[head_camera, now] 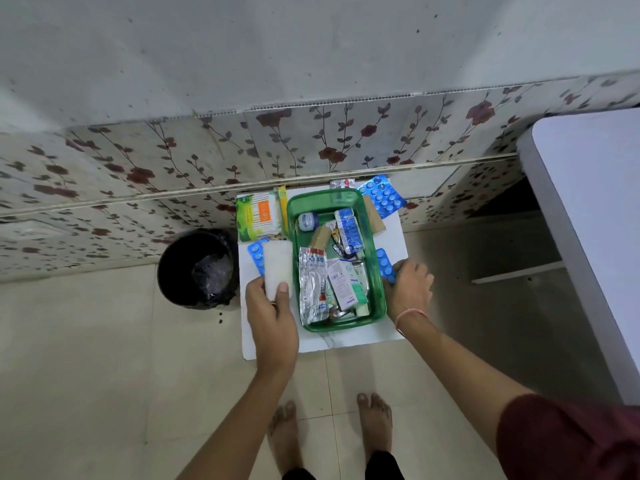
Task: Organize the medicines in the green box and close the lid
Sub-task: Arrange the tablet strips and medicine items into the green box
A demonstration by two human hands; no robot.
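The green box (375, 271), light rigid plastic best gripped by its rims, sits mid-board (346, 341), while a translucent lid (277, 268) is pinched by the left hand (272, 317) and a blue blister strip (384, 263) by the right hand (410, 289).

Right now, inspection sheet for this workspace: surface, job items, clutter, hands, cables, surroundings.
Surface: small white table against the floral-tiled wall.
Job's things: green box open, loosely filled with foil strips, sachets and small cartons; no green lid seen. Blue blister strips outside it: one at far right, one at left, one at right.
Clutter: cotton bud pack far left of the box.
Grippers: left hand holds a translucent white container; right hand on the right blister strip, grip not clear.
Cables: nothing seen.
Surroundings: black bin left of the table; white tabletop at right; bare feet below.
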